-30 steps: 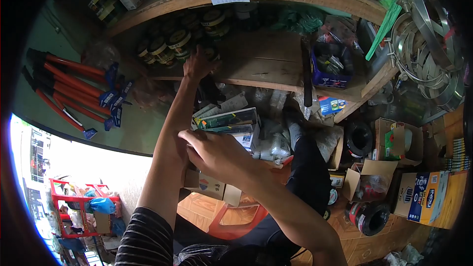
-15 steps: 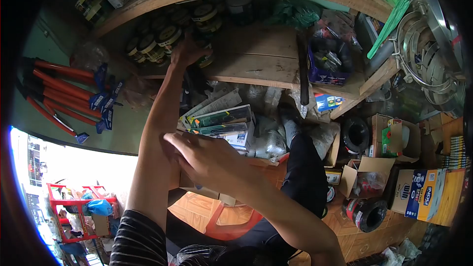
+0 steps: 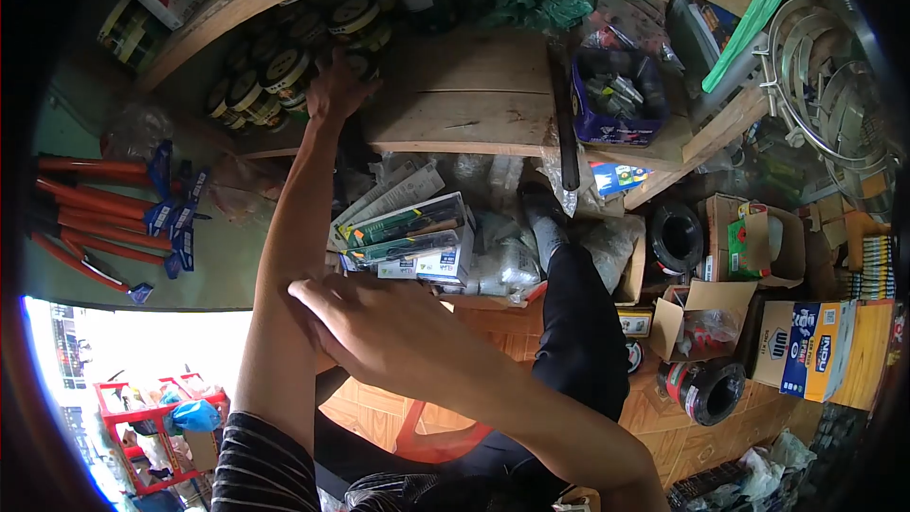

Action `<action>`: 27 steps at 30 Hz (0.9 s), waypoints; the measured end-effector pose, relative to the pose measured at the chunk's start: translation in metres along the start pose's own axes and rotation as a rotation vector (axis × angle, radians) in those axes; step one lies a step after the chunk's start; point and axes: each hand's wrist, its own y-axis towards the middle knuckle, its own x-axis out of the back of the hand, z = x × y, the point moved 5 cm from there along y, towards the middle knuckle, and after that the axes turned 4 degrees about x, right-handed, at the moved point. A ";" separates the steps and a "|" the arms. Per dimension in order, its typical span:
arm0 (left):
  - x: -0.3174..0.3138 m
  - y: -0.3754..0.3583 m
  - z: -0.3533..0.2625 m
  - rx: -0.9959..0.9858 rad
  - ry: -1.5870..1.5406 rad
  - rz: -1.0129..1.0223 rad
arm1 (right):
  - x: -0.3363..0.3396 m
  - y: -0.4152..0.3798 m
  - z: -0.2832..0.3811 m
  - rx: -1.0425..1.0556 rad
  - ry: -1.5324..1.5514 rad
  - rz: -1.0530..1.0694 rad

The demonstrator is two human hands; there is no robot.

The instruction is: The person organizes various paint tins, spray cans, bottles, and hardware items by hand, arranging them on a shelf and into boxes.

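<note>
My left hand (image 3: 336,90) reaches onto the lower shelf at the upper left, fingers spread at a small round tin (image 3: 360,66) that it partly covers. Beside it stand several more dark, round-lidded tins (image 3: 284,69) in a close group. My right hand (image 3: 374,318) crosses over my left forearm (image 3: 289,294), thumb and bent fingers apart and lying against the skin. No object shows in it. Below the shelf, flat green-and-white packages (image 3: 408,232) stand in a box under my left wrist.
A purple box (image 3: 618,100) of small parts sits at the shelf's right. Orange-handled tools (image 3: 95,199) hang at left. Open cartons (image 3: 706,318) and black coils (image 3: 711,393) lie on the tiled floor at right. A red plastic seat (image 3: 436,441) is below me.
The tin by my left hand has moved back toward the group, and the hand's fingers are spread. My right hand stays on the left forearm. The view has shifted slightly right.
</note>
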 end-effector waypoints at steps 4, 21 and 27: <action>-0.011 0.001 0.010 -0.021 -0.006 -0.013 | 0.002 -0.001 -0.001 -0.013 0.008 -0.012; -0.011 -0.183 0.077 -0.073 -0.618 -0.062 | 0.163 -0.082 0.011 0.149 0.018 -0.808; -0.039 -0.520 0.162 0.820 -0.956 0.595 | 0.142 -0.407 -0.138 -0.794 0.082 -1.430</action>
